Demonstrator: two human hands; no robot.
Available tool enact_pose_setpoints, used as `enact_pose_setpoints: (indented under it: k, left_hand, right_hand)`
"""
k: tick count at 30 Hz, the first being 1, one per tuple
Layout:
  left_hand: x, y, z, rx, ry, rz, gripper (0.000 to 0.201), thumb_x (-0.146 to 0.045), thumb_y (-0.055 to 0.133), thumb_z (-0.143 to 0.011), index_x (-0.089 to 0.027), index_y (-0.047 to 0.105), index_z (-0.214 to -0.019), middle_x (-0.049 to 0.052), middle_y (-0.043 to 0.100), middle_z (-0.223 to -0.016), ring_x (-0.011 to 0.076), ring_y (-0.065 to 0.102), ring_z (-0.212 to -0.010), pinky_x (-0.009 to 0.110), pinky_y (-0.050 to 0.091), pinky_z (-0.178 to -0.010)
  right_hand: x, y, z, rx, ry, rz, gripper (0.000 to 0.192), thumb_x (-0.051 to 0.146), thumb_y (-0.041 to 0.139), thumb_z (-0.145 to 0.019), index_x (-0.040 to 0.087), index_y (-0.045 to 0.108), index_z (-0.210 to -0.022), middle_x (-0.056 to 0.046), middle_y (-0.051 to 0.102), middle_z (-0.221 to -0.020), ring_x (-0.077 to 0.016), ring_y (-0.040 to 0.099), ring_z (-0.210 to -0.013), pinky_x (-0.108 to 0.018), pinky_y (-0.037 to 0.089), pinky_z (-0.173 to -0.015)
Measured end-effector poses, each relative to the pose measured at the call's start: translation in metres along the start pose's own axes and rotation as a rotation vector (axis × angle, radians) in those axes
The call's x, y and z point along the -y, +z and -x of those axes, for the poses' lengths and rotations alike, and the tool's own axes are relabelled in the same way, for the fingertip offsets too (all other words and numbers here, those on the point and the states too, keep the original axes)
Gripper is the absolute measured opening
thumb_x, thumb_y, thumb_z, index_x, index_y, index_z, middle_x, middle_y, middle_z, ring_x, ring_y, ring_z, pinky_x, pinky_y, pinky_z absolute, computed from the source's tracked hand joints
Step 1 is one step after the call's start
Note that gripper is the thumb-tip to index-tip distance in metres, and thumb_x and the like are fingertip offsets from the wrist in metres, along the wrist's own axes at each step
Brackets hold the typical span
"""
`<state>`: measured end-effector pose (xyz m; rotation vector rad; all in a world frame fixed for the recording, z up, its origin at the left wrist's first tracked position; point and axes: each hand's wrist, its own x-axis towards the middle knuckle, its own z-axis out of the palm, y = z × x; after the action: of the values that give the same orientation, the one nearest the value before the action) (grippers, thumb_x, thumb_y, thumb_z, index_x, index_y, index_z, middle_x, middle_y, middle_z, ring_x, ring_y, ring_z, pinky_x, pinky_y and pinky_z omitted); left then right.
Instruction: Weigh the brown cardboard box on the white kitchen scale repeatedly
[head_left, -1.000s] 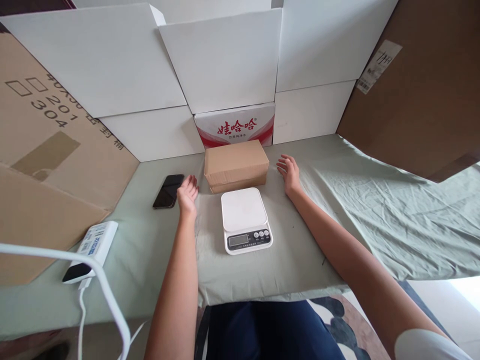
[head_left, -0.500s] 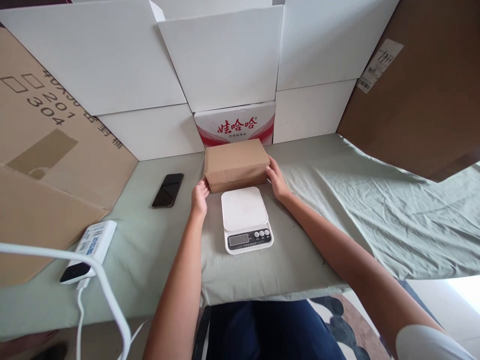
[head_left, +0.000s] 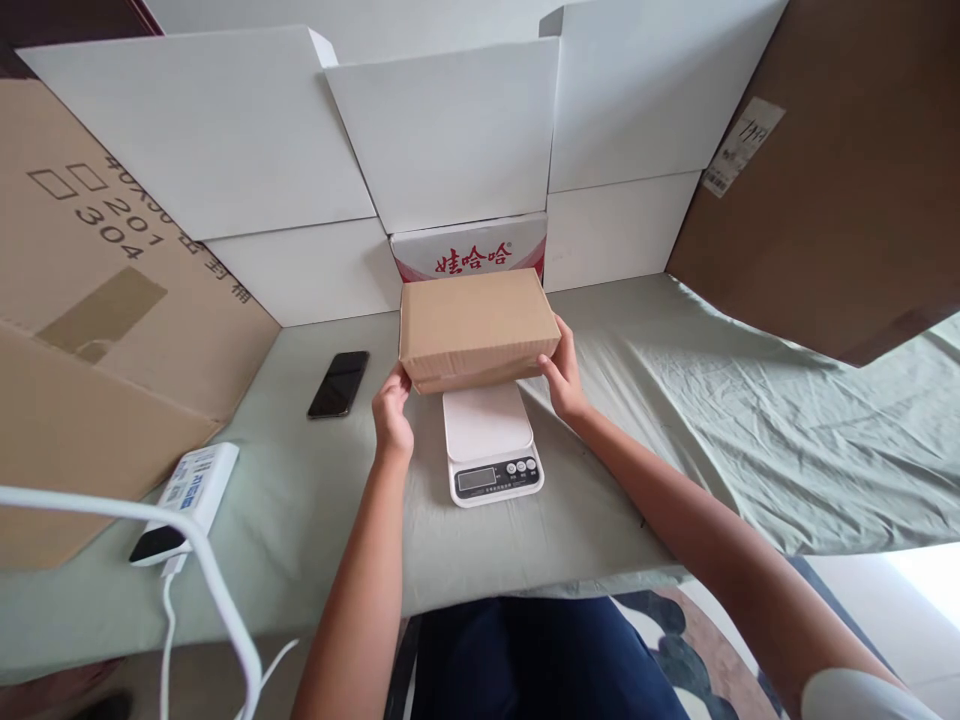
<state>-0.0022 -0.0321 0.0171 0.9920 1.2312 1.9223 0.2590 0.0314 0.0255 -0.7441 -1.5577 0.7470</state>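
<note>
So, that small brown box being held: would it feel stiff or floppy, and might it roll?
The small brown box probably feels fairly stiff: its edges run straight between the left hand and the right hand. Its flat faces suggest sliding rather than rolling. Its weight is hard to judge, since it looks closed.

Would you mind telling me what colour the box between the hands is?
The box is plain cardboard brown, best seen in the head view.
</note>
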Motion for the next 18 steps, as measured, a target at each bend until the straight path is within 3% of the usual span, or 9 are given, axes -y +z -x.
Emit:
enact_pose_setpoints:
  k: [4,10,18]
  left_hand:
    - [-0.010,-0.010,0.040,-0.020,-0.021,-0.008,0.047,-0.045,0.054,-0.081,-0.022,0.078,-0.115,0.012,0.072,-0.131,0.0320,0.058,-0.135,0.047,0.043,-0.116]
    - [-0.007,-0.031,0.091,-0.060,-0.052,-0.051,0.049,-0.049,0.053,-0.082,-0.027,0.078,-0.118,0.009,0.073,-0.128,0.0316,0.060,-0.134,0.047,0.045,-0.115]
    - [-0.007,-0.036,0.099,-0.092,-0.111,-0.046,0.051,-0.053,0.054,-0.080,-0.028,0.078,-0.117,0.010,0.072,-0.132,0.0330,0.060,-0.133,0.049,0.045,-0.113]
  right_hand:
    - [0.015,-0.010,0.029,0.015,0.001,0.032,0.072,0.069,0.048,-0.092,0.038,0.030,-0.155,-0.005,0.038,-0.160,-0.0334,0.036,-0.149,-0.054,0.039,-0.120]
    - [0.022,-0.024,0.067,0.049,0.066,0.031,0.066,0.063,0.049,-0.094,0.041,0.031,-0.154,-0.004,0.041,-0.156,-0.0340,0.036,-0.148,-0.058,0.036,-0.120]
    - [0.029,-0.022,0.072,0.086,0.072,0.009,0.062,0.062,0.049,-0.095,0.043,0.032,-0.152,-0.005,0.042,-0.153,-0.0349,0.039,-0.144,-0.059,0.038,-0.118]
